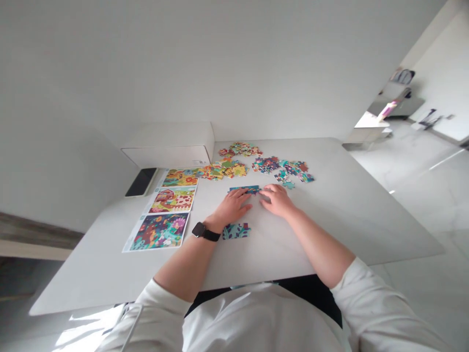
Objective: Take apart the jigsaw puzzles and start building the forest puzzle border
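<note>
Joined jigsaw pieces form a short dark blue strip on the white table, partly hidden by my fingers. My left hand lies over it with the fingers stretched out and the thumb apart; a black watch circles that wrist. Beside the strip's right end, my right hand rests with curved fingers and the thumb spread from them. I make out no piece between them. Closer to me, below the left hand, is a second joined section with teal and purple leaf shapes.
Loose puzzle pieces lie in a yellow-green heap, a red-yellow heap and a purple-teal heap. Left are a picture sheet with three designs and a phone. A white box stands behind, against the wall.
</note>
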{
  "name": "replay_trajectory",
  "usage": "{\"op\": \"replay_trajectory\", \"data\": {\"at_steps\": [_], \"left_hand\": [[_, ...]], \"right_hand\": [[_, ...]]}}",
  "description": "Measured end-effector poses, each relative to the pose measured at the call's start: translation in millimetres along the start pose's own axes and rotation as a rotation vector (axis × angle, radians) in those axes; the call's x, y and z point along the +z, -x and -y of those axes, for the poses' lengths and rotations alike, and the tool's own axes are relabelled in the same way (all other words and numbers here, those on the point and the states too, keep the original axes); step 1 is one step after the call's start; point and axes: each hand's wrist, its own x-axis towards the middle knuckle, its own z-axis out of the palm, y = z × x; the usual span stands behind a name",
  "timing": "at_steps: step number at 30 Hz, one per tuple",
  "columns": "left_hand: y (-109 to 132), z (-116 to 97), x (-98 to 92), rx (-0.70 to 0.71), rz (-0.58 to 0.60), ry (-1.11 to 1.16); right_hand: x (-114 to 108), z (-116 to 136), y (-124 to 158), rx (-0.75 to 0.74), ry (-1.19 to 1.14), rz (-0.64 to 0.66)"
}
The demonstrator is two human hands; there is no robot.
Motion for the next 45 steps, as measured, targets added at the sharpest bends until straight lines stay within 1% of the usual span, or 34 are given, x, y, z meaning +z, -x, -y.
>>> {"op": "replay_trajectory", "data": {"at_steps": [4, 6, 8, 10, 13, 17, 19, 21, 26, 29, 31, 35, 39, 42, 45], "left_hand": [[0, 2, 0.3, 0.001, -0.004, -0.006], [-1, 1, -2.3, 0.004, -0.029, 0.012], [-2, -1, -6.6, -0.004, -0.089, 0.035], [-3, -3, -11.8, -0.024, -0.176, 0.062], [-4, -5, -19.0, -0.096, -0.276, 0.126], [-2, -4, -25.5, -0.231, -0.320, 0.211], [-1, 0, -27.5, -0.278, -0.342, 0.224], [-1, 5, -28.8, -0.326, -0.372, 0.235], [-5, 18, -27.6, -0.421, -0.411, 0.293], [-8, 24, -24.5, -0.474, -0.426, 0.334], [-9, 26, -22.7, -0.498, -0.428, 0.361], [-9, 25, -21.7, -0.498, -0.422, 0.402], [-8, 22, -23.8, -0.498, -0.422, 0.397], [-7, 21, -25.1, -0.502, -0.411, 0.393], [-8, 21, -24.6, -0.512, -0.397, 0.421]], "right_hand": [[0, 1, 1, -0.010, -0.008, 0.001], [2, 0, 0, -0.014, -0.013, -0.012], [2, -2, 0, -0.011, -0.034, -0.041], [2, -5, -1, -0.002, -0.081, -0.086], [-2, -12, -3, 0.030, -0.181, -0.174], [-14, -22, -7, 0.112, -0.273, -0.266], [-21, -28, -11, 0.149, -0.277, -0.269], [-27, -35, -18, 0.172, -0.244, -0.231], [-38, -61, -41, 0.255, -0.049, -0.119], [-45, -77, -60, 0.311, 0.038, -0.109], [-47, -82, -76, 0.316, 0.059, -0.118], [-42, -79, -118, 0.296, 0.084, -0.123], [-24, -68, -157, 0.324, 0.123, -0.121], [-12, -63, -173, 0.320, 0.117, -0.097], [-8, -61, -176, 0.350, 0.113, -0.098]]}}
